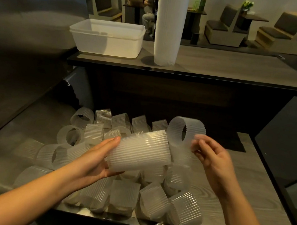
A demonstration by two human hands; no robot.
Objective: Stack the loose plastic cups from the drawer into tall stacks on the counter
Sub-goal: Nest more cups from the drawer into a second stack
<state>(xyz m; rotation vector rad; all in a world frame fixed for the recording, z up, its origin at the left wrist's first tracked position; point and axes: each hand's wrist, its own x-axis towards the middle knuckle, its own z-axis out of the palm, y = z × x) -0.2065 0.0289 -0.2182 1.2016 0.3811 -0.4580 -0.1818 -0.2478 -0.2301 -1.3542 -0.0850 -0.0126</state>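
1. Your left hand (97, 160) is clamped on a short stack of cups (139, 152) that lies on its side. The thumb runs along the upper wall and the fingers curl beneath the near-left end.
2. The short stack is held over the middle of the open drawer (242, 188), above the loose cups (152, 201). Its free end points far and right.
3. Your right hand (211, 156) is to the right of the short stack. Its fingers are curled and blurred.
4. The fingertips of your right hand sit at the open rim of a single cup (186, 131). You cannot tell whether they pinch that rim or merely lie beside it (the blur hides the contact).
5. The single cup lies sideways with its mouth facing right. It is just beyond the free end of the short stack.
6. The loose cups are ribbed and translucent. They lie on their sides or tilted, piled over the left and middle of the drawer.
7. The right part of the drawer floor shows bare wood grain.
8. A tall stack (168, 31) stands upright on the counter (232, 66), beyond the drawer. Its top runs out of view.
9. A white tub (106, 39) sits on the counter to the left of the tall stack, near it but apart.
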